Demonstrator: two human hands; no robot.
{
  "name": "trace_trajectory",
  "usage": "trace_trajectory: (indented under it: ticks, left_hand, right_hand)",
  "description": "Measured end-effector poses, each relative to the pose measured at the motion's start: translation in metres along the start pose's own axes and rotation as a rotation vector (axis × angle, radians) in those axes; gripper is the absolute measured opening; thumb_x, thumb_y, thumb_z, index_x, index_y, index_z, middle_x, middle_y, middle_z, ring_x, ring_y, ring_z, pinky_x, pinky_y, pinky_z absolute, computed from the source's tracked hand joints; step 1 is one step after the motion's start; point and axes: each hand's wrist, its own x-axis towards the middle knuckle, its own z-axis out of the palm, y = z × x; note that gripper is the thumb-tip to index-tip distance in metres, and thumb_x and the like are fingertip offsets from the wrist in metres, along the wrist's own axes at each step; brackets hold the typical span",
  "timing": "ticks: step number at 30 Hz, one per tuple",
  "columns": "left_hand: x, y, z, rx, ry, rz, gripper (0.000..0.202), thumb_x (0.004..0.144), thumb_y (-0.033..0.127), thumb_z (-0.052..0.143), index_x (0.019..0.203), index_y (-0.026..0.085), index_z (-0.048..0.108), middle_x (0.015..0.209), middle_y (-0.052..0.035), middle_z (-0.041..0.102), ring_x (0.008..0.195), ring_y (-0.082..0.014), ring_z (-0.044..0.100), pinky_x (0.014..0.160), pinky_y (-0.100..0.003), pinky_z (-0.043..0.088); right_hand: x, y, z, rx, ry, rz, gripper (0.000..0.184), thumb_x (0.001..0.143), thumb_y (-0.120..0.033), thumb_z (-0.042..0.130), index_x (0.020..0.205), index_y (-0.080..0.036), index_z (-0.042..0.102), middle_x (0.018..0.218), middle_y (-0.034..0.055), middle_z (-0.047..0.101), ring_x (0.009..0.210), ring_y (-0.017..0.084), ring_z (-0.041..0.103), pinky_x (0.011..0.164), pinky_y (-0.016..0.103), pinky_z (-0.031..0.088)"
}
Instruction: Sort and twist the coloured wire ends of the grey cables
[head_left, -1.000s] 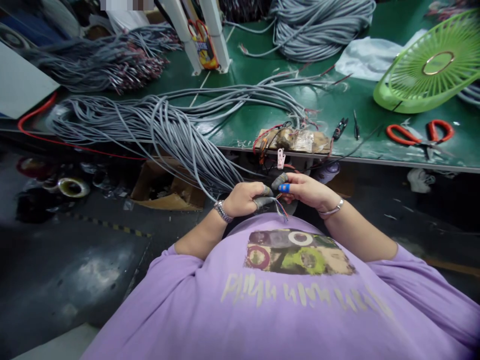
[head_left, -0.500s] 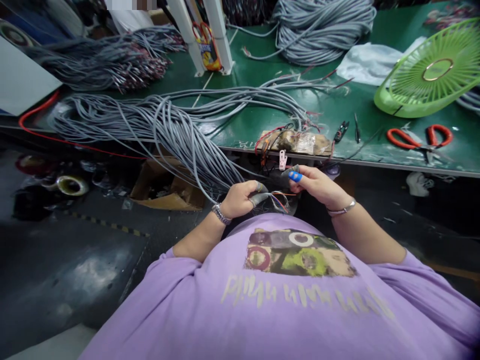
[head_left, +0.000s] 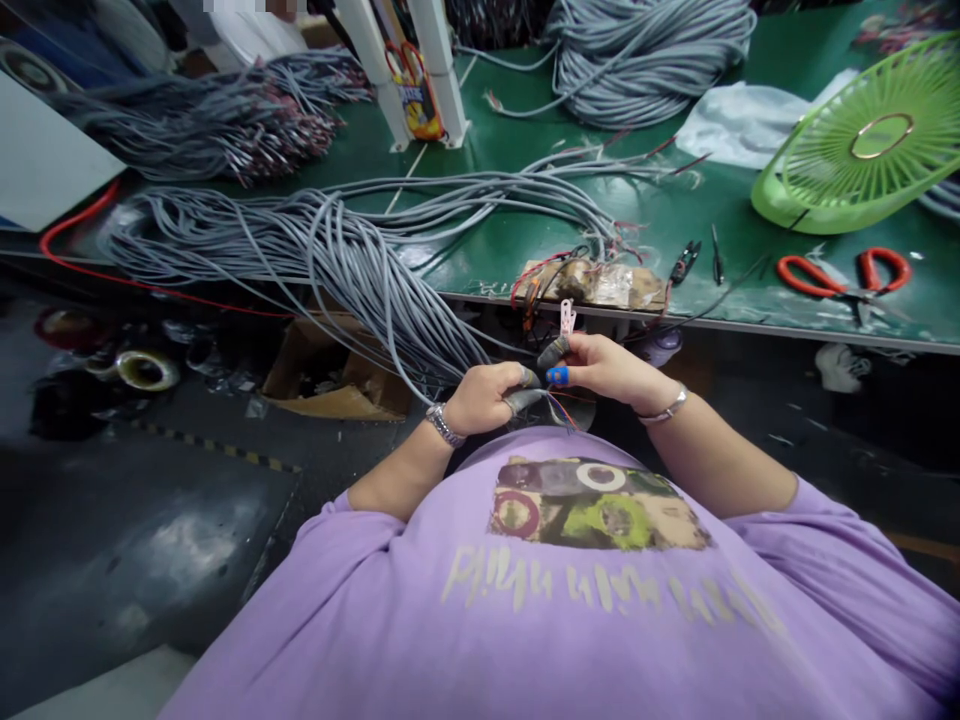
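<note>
The left hand (head_left: 486, 395) is closed round the end of a grey cable (head_left: 417, 385), just below the worktop's (head_left: 525, 240) front edge; the right hand's (head_left: 609, 368) fingers (head_left: 556, 375) pinch its coloured wires (head_left: 561, 410); red scissors (head_left: 840, 275) lie near the front right edge.

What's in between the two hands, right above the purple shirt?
In the head view, thin coloured wires poke out of the grey cable end gripped by the left hand, filling the small gap before the right hand.
</note>
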Motion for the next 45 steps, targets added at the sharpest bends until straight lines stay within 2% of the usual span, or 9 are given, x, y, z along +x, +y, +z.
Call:
trace_trajectory:
  ticks: [7,12,17,21,24,26,32,38,45]
  left_hand:
    - [0.001,0.002,-0.002,0.045,-0.015,-0.015,0.023,0.092,0.038,0.057,0.09,0.017,0.066,0.083,-0.0037,0.07,0.071,-0.013,0.062,0.066,-0.024,0.044]
    - [0.0,-0.004,0.002,0.052,0.042,-0.157,0.015,0.088,0.032,0.06,0.087,0.017,0.066,0.083,-0.0041,0.07,0.075,-0.0151,0.063,0.069,-0.025,0.046]
    - [0.003,-0.006,0.008,-0.447,0.337,-0.437,0.03,0.083,0.047,0.066,0.085,0.017,0.06,0.068,0.0015,0.062,0.053,-0.0087,0.054,0.053,-0.021,0.043]
    - [0.01,0.003,0.006,-0.753,0.459,-0.533,0.041,0.078,0.055,0.069,0.084,0.018,0.053,0.055,0.0074,0.052,0.038,-0.0046,0.045,0.038,-0.016,0.032]
    - [0.016,0.014,0.007,-0.819,0.473,-0.501,0.043,0.076,0.056,0.071,0.085,0.018,0.052,0.055,0.0078,0.053,0.039,-0.0045,0.047,0.037,-0.015,0.032]
    - [0.019,0.021,0.01,-0.844,0.46,-0.48,0.045,0.073,0.055,0.073,0.087,0.018,0.052,0.057,0.0076,0.054,0.039,-0.0042,0.047,0.037,-0.016,0.033]
    - [0.019,0.03,0.022,-0.874,0.416,-0.506,0.046,0.066,0.049,0.081,0.085,0.018,0.052,0.059,0.0078,0.056,0.04,-0.0041,0.047,0.036,-0.016,0.033]
    - [0.014,0.023,0.024,-0.924,0.429,-0.53,0.046,0.071,0.054,0.075,0.086,0.018,0.05,0.058,0.0079,0.056,0.038,-0.0038,0.046,0.035,-0.016,0.031]
    - [0.012,0.014,0.03,-0.989,0.458,-0.513,0.044,0.075,0.054,0.073,0.088,0.018,0.05,0.057,0.0087,0.053,0.037,-0.0039,0.045,0.036,-0.016,0.03]
  right_hand:
    - [0.001,0.003,0.0,0.365,-0.023,0.11,0.035,0.066,-0.03,0.081,0.09,-0.015,0.061,0.058,-0.0058,0.05,0.044,0.002,0.025,0.042,0.017,0.012]
    - [-0.016,-0.025,0.005,0.452,0.147,-0.162,0.034,0.068,-0.036,0.081,0.086,-0.019,0.058,0.054,-0.0096,0.034,0.045,0.004,0.024,0.042,0.017,0.016]
    - [-0.035,-0.037,0.0,0.345,0.469,-0.512,0.025,0.075,-0.036,0.077,0.088,-0.023,0.059,0.056,-0.0079,0.033,0.048,0.007,0.031,0.044,0.02,0.025]
    - [-0.03,0.002,0.008,0.27,0.649,-0.463,0.023,0.076,-0.035,0.074,0.089,-0.022,0.061,0.058,-0.007,0.042,0.048,0.006,0.032,0.044,0.021,0.024]
    - [-0.02,0.025,0.024,0.084,0.455,-0.228,0.032,0.077,-0.043,0.073,0.095,-0.019,0.063,0.064,-0.0032,0.053,0.051,0.007,0.038,0.044,0.021,0.028]
    - [-0.013,0.025,0.033,0.028,0.353,-0.176,0.042,0.072,-0.045,0.076,0.1,-0.018,0.061,0.071,-0.0011,0.058,0.055,0.008,0.042,0.046,0.021,0.033]
    - [0.002,0.003,0.041,0.002,0.477,-0.246,0.036,0.07,-0.046,0.078,0.088,-0.019,0.062,0.073,0.0001,0.06,0.06,0.011,0.048,0.052,0.024,0.042]
    - [0.007,0.012,0.042,0.121,0.451,-0.229,0.034,0.064,-0.04,0.083,0.085,-0.018,0.067,0.076,0.0008,0.066,0.06,0.011,0.055,0.057,0.026,0.049]
    - [0.011,0.024,0.041,0.34,0.395,-0.157,0.036,0.063,-0.038,0.083,0.085,-0.017,0.065,0.07,-0.0014,0.063,0.056,0.009,0.055,0.054,0.023,0.047]
